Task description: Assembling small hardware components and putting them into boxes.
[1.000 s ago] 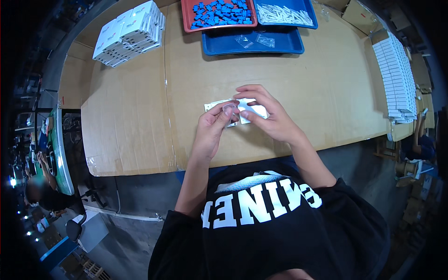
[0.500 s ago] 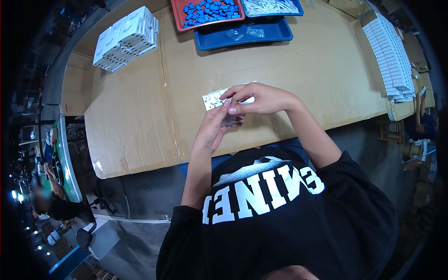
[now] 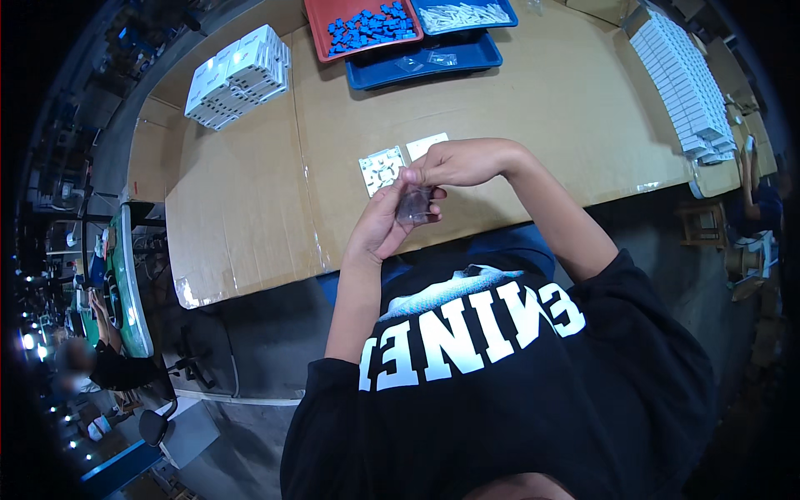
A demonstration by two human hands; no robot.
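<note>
Both hands have lifted the small clear bag (image 3: 414,205) off the cardboard, fingers (image 3: 417,173) pinching it.

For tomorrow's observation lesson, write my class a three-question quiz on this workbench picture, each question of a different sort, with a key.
1. True or false: the left hand rests flat on the cardboard-covered table.
2. What fills the red tray? A) blue pieces B) white boxes C) nothing
3. Fill in: both hands hold a small clear ____.

Key: 1 false, it is raised, meeting the right hand at the clear bag. 2 A. 3 bag.
</note>
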